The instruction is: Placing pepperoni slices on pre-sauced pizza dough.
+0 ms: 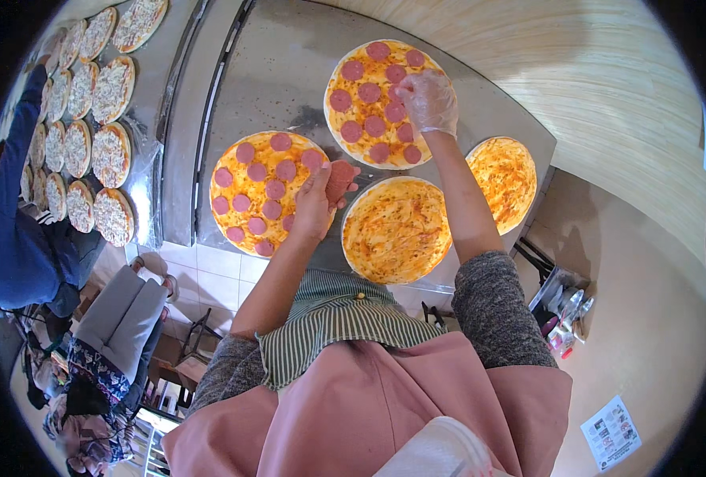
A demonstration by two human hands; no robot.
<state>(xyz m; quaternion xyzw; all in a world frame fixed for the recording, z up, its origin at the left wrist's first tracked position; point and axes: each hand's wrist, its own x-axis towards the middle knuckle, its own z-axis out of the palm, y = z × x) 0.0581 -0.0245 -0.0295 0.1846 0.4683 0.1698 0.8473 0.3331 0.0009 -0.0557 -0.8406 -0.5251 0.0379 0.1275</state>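
My left hand (pixel 317 200), bare, grips a stack of sausage slices (pixel 340 180) over the right edge of a pizza base with sauce and round slices (pixel 256 173). In a clear plastic glove, my right hand (pixel 429 100) is over the right part of the upper pizza (pixel 362 89), which also bears many slices. Its fingertips are bunched at a slice there; whether they pinch it is unclear. Nearest to me lies a round base with only sauce (pixel 396 229). Another sauced base (pixel 502 179) is at the right, partly behind my right forearm.
Metal worktable (pixel 269 65) under the pizzas. On a second table at the left, several rows of pizzas with pale shredded topping (pixel 113 89) stand near a co-worker in a blue top (pixel 19 250). A wall curves along the right; a box of items (pixel 559 298) stands below.
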